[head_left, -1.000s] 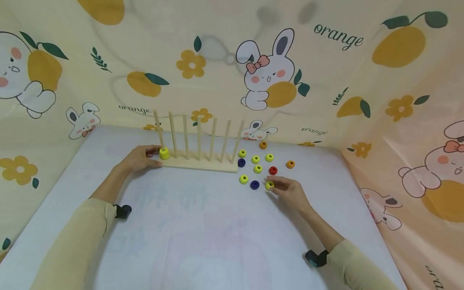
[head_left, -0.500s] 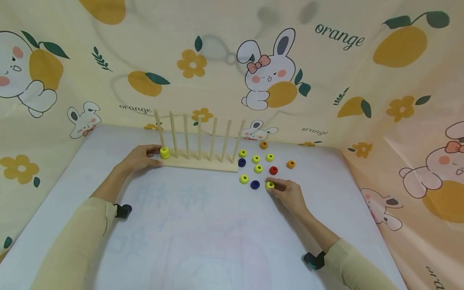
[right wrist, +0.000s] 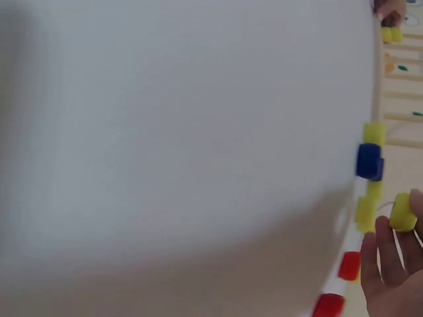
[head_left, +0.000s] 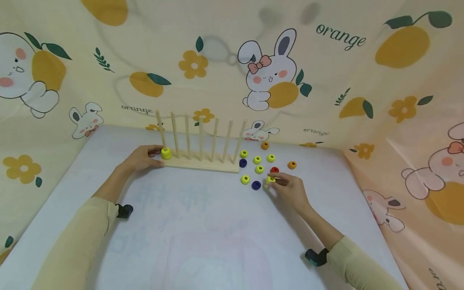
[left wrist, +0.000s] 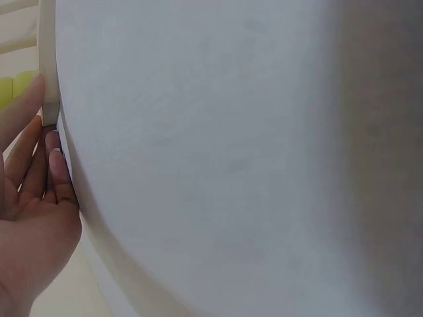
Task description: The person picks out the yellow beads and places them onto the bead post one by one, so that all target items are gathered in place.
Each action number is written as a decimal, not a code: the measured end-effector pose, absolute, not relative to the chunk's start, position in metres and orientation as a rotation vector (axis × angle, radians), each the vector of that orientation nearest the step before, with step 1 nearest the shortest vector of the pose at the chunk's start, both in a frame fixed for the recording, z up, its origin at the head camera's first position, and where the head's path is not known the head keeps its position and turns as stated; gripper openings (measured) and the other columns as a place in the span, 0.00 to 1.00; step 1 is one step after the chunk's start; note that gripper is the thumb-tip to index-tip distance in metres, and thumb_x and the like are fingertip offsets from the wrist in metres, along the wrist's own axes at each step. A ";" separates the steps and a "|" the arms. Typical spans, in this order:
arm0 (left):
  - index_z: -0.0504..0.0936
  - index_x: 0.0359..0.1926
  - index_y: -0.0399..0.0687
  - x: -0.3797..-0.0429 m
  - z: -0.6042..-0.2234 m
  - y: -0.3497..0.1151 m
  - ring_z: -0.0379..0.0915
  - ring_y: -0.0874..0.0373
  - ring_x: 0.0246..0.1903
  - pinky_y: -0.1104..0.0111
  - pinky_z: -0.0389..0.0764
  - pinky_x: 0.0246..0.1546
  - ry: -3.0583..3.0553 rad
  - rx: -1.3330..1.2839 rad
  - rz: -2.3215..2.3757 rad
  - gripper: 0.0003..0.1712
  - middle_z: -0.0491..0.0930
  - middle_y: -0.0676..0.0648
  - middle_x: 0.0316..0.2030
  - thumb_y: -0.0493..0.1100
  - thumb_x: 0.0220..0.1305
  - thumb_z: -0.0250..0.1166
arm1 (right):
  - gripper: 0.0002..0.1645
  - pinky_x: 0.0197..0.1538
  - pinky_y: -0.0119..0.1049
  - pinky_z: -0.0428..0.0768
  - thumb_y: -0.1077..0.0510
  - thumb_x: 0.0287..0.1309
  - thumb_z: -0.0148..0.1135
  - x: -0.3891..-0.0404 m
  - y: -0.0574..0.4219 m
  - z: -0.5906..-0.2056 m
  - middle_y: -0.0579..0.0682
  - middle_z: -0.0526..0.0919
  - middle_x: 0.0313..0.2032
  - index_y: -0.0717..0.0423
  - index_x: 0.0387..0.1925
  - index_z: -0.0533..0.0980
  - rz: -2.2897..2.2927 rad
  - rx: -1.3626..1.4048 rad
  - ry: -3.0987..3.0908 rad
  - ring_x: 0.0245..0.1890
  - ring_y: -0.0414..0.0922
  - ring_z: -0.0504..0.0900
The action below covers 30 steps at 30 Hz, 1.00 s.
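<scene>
A wooden peg rack (head_left: 199, 164) with a row of upright dowels stands at the back of the table. Two yellow beads (head_left: 166, 153) are stacked on its leftmost dowel. At that end my left hand (head_left: 142, 158) holds the base, thumb along the front edge and fingers at the end. My right hand (head_left: 291, 190) pinches a yellow bead (right wrist: 402, 212) between thumb and fingers, raised off the table. Close beside it lie a red bead (head_left: 274, 170) and a dark blue bead (head_left: 256, 185).
Several loose yellow beads (head_left: 259, 169), a second blue bead (head_left: 243, 163) and orange beads (head_left: 292, 164) lie right of the rack. A printed cloth (head_left: 217, 60) hangs behind the white table (head_left: 203, 233) and along its sides.
The right hand has lifted the yellow bead up from the table and slightly away, now overlapping the red bead. The left hand stays on the rack's end.
</scene>
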<state>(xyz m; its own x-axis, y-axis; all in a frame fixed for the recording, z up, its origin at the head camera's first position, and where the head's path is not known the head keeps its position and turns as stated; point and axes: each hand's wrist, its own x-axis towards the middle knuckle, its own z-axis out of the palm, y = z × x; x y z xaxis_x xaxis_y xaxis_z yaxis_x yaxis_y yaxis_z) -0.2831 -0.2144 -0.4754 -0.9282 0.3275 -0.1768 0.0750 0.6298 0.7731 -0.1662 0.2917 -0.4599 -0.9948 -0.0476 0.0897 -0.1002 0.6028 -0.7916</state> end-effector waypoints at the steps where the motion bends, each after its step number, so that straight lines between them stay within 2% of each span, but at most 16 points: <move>1: 0.64 0.71 0.34 -0.283 -0.476 -0.215 0.63 0.36 0.65 0.48 0.64 0.69 2.556 0.320 1.185 0.44 0.68 0.30 0.66 0.42 0.59 0.74 | 0.18 0.47 0.28 0.84 0.63 0.56 0.72 -0.167 0.291 -0.456 0.52 0.87 0.47 0.57 0.50 0.84 1.370 0.154 -2.747 0.45 0.48 0.87; 5: 0.64 0.71 0.34 -0.284 -0.476 -0.217 0.64 0.36 0.65 0.48 0.64 0.68 2.559 0.317 1.174 0.44 0.68 0.31 0.66 0.42 0.58 0.74 | 0.17 0.44 0.27 0.84 0.62 0.54 0.74 -0.172 0.289 -0.444 0.53 0.88 0.44 0.57 0.47 0.85 1.399 0.243 -2.718 0.41 0.47 0.87; 11: 0.63 0.71 0.34 -0.283 -0.474 -0.216 0.64 0.36 0.65 0.47 0.64 0.68 2.556 0.326 1.184 0.44 0.68 0.30 0.65 0.42 0.59 0.74 | 0.19 0.43 0.26 0.84 0.60 0.54 0.74 -0.178 0.287 -0.420 0.52 0.87 0.46 0.55 0.49 0.84 1.445 0.282 -2.727 0.42 0.41 0.87; 15: 0.63 0.71 0.34 -0.284 -0.474 -0.214 0.63 0.36 0.65 0.48 0.64 0.68 2.551 0.315 1.188 0.45 0.68 0.30 0.66 0.42 0.58 0.74 | 0.21 0.44 0.27 0.84 0.62 0.54 0.74 -0.185 0.284 -0.403 0.52 0.87 0.48 0.55 0.51 0.84 1.477 0.305 -2.709 0.43 0.43 0.87; 20: 0.64 0.71 0.33 -0.283 -0.475 -0.214 0.63 0.36 0.65 0.47 0.64 0.68 2.555 0.321 1.186 0.45 0.68 0.30 0.66 0.43 0.58 0.74 | 0.23 0.46 0.27 0.84 0.58 0.55 0.74 -0.193 0.279 -0.384 0.52 0.87 0.48 0.55 0.54 0.82 1.453 0.320 -2.729 0.45 0.45 0.87; 25: 0.64 0.71 0.34 -0.285 -0.479 -0.215 0.64 0.36 0.65 0.48 0.64 0.68 2.551 0.323 1.184 0.45 0.68 0.31 0.66 0.42 0.58 0.74 | 0.23 0.45 0.27 0.84 0.57 0.56 0.73 -0.201 0.272 -0.371 0.52 0.87 0.49 0.54 0.55 0.82 1.406 0.371 -2.712 0.42 0.46 0.87; 30: 0.63 0.71 0.32 -0.287 -0.477 -0.215 0.63 0.37 0.65 0.49 0.64 0.69 2.548 0.315 1.197 0.44 0.68 0.30 0.66 0.40 0.58 0.74 | 0.21 0.39 0.28 0.85 0.56 0.56 0.73 -0.207 0.262 -0.357 0.50 0.88 0.43 0.50 0.53 0.83 1.341 0.426 -2.685 0.36 0.44 0.87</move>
